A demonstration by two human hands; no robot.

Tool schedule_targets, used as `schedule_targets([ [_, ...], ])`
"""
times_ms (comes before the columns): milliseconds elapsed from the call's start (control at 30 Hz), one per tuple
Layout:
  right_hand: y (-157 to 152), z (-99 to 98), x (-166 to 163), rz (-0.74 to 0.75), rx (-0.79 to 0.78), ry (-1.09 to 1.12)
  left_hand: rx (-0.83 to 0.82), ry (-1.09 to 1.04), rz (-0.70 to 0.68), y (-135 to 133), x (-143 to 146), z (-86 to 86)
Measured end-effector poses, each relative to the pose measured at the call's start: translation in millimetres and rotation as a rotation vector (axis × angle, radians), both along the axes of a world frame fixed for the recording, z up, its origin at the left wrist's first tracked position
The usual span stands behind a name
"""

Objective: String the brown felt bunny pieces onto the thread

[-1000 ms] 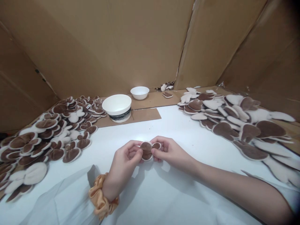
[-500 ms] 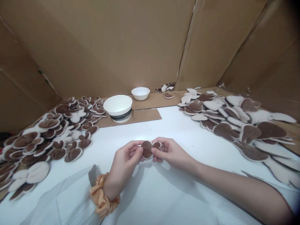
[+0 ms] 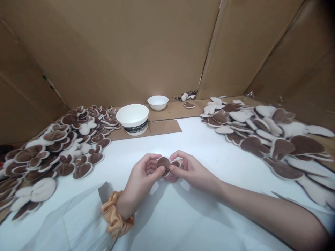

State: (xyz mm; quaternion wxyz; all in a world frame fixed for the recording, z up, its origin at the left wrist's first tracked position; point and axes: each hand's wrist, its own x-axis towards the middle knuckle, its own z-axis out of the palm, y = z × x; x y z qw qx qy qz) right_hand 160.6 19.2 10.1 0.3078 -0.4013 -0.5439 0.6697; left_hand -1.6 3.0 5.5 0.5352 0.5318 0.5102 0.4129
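Note:
Both my hands meet over the white table and pinch one small plush piece, brown velvet with a cream rim and rounded lobes. My left hand, with an orange scrunchie on the wrist, grips the piece's left side between thumb and fingers. My right hand grips its right lobe. The piece is lifted slightly above the table.
A heap of small brown-and-cream plush pieces covers the left. Larger pieces are piled at the right. A white bowl with dark thread stands on a cardboard strip, a smaller white bowl behind it. Cardboard walls enclose the table.
My hands have lifted and tilted the plush piece a little and squeezed closer together around it. The view shifted slightly; the piles and bowls stayed where they were.

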Motion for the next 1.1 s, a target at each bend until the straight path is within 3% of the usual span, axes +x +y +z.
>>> schedule_targets([
  [433,-3.8,4.3,-2.2,0.033,-0.033,0.012,0.003,-0.092,0.135,1.5,-0.7,1.8],
  [1100,-2.9,2.2,-1.6,-0.011,-0.043,0.076,0.059,-0.033,0.074,-1.3,0.1,4.4],
])
